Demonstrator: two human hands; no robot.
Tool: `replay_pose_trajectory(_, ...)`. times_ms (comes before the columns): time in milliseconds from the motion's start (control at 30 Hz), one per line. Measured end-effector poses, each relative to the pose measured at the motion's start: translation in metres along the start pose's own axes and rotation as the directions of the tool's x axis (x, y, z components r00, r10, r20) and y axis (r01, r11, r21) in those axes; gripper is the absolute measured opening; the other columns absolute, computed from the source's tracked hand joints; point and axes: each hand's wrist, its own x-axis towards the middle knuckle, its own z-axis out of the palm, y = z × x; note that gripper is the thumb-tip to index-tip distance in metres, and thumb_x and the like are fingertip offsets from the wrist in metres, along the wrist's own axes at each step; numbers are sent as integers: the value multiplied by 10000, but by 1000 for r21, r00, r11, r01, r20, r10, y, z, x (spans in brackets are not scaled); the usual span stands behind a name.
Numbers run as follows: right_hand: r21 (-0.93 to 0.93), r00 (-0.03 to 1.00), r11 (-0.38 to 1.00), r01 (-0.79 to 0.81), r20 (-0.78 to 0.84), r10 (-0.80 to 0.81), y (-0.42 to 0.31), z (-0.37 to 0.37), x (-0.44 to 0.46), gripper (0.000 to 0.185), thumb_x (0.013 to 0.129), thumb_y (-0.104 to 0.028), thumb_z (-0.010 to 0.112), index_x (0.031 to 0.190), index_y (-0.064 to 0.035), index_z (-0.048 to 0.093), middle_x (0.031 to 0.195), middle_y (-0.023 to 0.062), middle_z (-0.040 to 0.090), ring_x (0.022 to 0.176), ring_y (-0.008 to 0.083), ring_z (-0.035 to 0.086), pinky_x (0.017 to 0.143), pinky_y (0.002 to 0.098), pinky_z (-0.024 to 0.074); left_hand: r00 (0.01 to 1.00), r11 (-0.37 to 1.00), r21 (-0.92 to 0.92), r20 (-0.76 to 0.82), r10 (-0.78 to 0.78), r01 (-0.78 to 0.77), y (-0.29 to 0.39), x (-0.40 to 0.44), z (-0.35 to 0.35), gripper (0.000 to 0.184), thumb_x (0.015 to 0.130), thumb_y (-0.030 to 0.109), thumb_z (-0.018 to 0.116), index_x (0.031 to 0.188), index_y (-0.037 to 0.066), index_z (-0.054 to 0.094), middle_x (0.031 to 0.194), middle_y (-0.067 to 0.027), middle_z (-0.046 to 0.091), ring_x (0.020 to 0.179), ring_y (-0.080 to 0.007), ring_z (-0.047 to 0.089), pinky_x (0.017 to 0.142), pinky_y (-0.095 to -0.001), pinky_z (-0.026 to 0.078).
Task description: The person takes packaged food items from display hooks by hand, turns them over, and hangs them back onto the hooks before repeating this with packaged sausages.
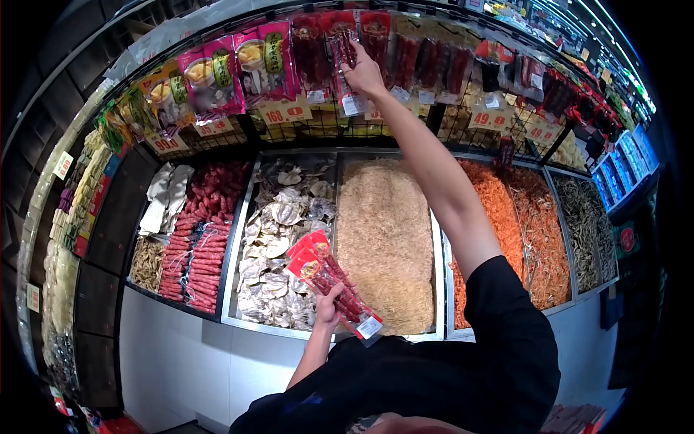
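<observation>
My left hand [329,307] is closed around packs of sausages [340,288], with red tops and a white label at the lower end. They are held over the bins of dried goods, and how many there are is hard to tell. My right arm stretches up to the hanging display, where my right hand [363,72] grips a red-topped sausage pack [344,50] on the rack. A white label shows at that pack's bottom. Similar sausage packs [311,54] hang on both sides of it.
Below the rack stand bins of flat dried pieces [278,224], tiny pale dried goods [384,239], orange dried goods [491,217] and loose sausages [194,253]. Pink bags [211,79] hang at left. Price cards [284,113] line the rack. Blue boxes [625,168] stand at right.
</observation>
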Motion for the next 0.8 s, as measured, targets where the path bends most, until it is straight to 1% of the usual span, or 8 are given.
replay_pose_trajectory(133,-281,996,959,-21,76,44,22,0,38,681,794,-197,607,1416,-100,346,1086,255,621,996,417,598,881,439,479,998,998,-22,-38,53,-54,-2,2,2,443,880,155,603,1250,-42,460,992,-188,616,893,-275,642,817,-418,547)
replay_pose_trajectory(267,-274,978,961,-43,186,97,35,4,37,744,790,-252,643,1441,-106,314,1026,247,637,974,409,606,906,425,472,998,994,-96,-23,54,-56,-3,1,-4,427,871,80,602,1256,-26,452,1154,-148,577,931,-269,647,795,-422,568)
replay_pose_trajectory(367,-347,998,938,-9,54,30,18,4,-11,717,804,-288,650,1423,-77,355,1054,230,638,1011,385,599,918,410,466,999,996,-71,-25,43,-45,-1,-2,0,412,883,101,593,1251,-24,457,1125,-157,591,924,-265,649,783,-415,569)
replay_pose_trajectory(467,87,940,992,-94,336,60,1,-11,-87,548,856,-292,626,1333,-56,492,1076,162,639,1020,262,604,898,375,477,999,996,-83,27,35,-33,-1,-3,2,395,898,137,562,1247,-19,465,1097,-169,604,917,-275,652,791,-418,561)
replay_pose_trajectory(533,93,725,968,-233,681,109,-31,-34,-157,484,901,-291,601,1311,-53,504,1079,141,647,966,223,621,848,358,499,997,979,-203,74,-18,33,-5,4,-1,387,905,162,531,1245,-11,468,1088,-173,612,943,-289,645,825,-423,543)
replay_pose_trajectory(633,134,422,986,-95,903,-82,-21,-37,-272,771,840,-469,661,1435,-92,345,1197,212,569,1042,289,594,853,388,499,998,966,-254,47,-34,45,-2,6,12,392,902,174,513,1246,-6,462,1098,-168,610,978,-293,633,869,-430,523)
replay_pose_trajectory(733,56,349,996,-75,937,-27,-25,-48,-352,888,774,-451,738,1471,-145,281,1222,261,508,1097,355,550,903,403,470,999,982,-189,-23,25,-29,-12,15,11,359,909,111,535,1247,17,462,1086,-141,613,977,-242,629,848,-396,521)
replay_pose_trajectory(800,20,494,984,-179,867,72,-29,-52,-385,936,712,-350,803,1474,-197,282,1177,262,501,1126,390,516,930,408,445,995,993,-95,-74,66,-73,-6,14,24,366,907,53,575,1254,33,459,1096,-110,608,967,-199,621,825,-352,519)
